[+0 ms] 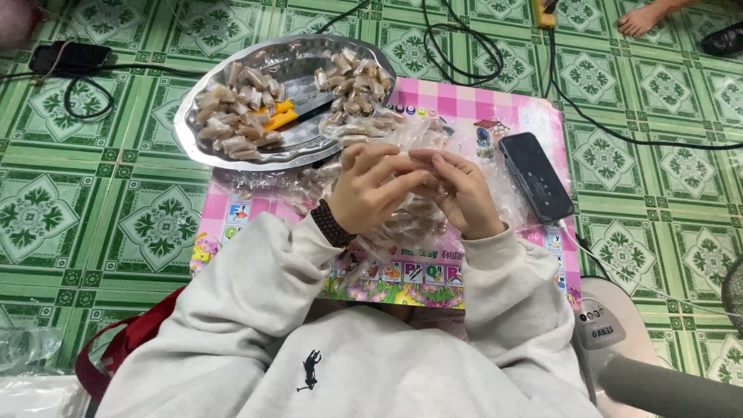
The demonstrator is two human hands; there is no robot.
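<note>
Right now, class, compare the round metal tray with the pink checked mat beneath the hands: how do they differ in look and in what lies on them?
1. The metal tray is round, silvery and shiny; the pink mat is rectangular, checked, with colourful pictures.
2. The tray holds wrapped brown sweets and an orange-handled tool; the mat bears loose clear wrappers and a black device.
3. The tray's edge overlaps the mat's far corner.

Both lie on the green tiled floor.
</note>
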